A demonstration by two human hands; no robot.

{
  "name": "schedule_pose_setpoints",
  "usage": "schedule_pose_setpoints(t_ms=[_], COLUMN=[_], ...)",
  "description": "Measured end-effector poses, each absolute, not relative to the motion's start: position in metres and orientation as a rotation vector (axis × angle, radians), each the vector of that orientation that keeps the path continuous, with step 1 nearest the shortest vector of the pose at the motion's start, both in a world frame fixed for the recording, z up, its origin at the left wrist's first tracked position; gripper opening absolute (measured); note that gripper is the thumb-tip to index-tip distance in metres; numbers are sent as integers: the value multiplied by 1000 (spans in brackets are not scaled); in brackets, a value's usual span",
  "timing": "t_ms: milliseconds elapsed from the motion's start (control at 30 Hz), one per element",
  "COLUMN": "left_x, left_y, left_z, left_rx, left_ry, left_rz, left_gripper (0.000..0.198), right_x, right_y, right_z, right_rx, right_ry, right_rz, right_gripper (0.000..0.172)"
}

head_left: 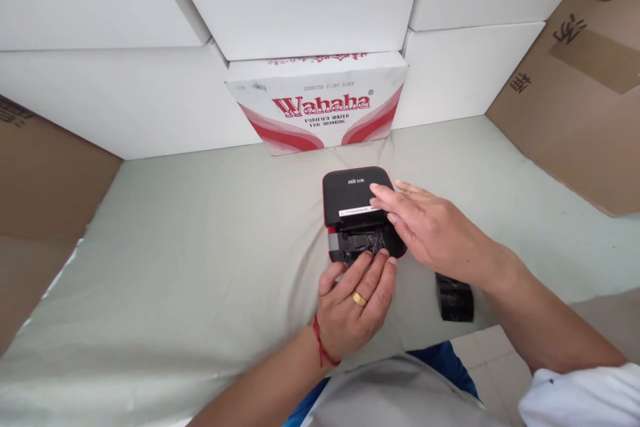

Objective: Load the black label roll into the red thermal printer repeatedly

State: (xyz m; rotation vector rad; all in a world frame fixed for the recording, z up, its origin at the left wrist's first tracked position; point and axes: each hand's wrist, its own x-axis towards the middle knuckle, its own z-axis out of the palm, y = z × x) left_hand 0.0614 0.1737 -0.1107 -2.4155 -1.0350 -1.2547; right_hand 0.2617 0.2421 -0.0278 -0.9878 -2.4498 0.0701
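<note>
A squarish black device [345, 188] with thin red trim lies on the cloth-covered table, pale lettering and a white label strip on its top panel. Its near part shows an uncovered recess [357, 240] with black inner parts and a grey piece at the left. My left hand [355, 310], wearing a gold ring, has its bent fingers over the near edge, tips at the recess; its thumb is hidden. Stretched out over the right side of the top panel are the fingers of my right hand [425, 223], holding nothing visible. Under my right wrist lies a shiny black object [455, 299], partly hidden.
A white and red Wahaha water carton [325, 107] stands behind the device, against large white boxes [300, 0]. Brown cardboard boxes flank the table at the left [40, 193] and right [590, 100]. Greenish cloth [225, 227] covers the table, its near edge by my body.
</note>
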Motion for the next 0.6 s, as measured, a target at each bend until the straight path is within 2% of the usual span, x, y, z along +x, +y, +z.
schedule_pose_setpoints(t_ms=[67,200,333,600], left_x=[61,62,62,61], left_y=[174,173,172,174], left_z=[-111,-112,-113,-112], left_rx=[-2424,-2433,-2443,-2473], left_ry=[-1028,-1046,-1045,-1059], left_rz=[-1259,-1275,-1304,-1338], left_gripper=[27,27,25,28], right_x=[262,257,248,246], right_y=[235,230,230,238], right_z=[-30,-29,-20,-14], right_rx=[-988,-977,-973,-1024], right_ry=[-2466,-2564,-2668,-2743], right_rz=[43,-76,-256,-145], right_gripper=[50,35,30,24])
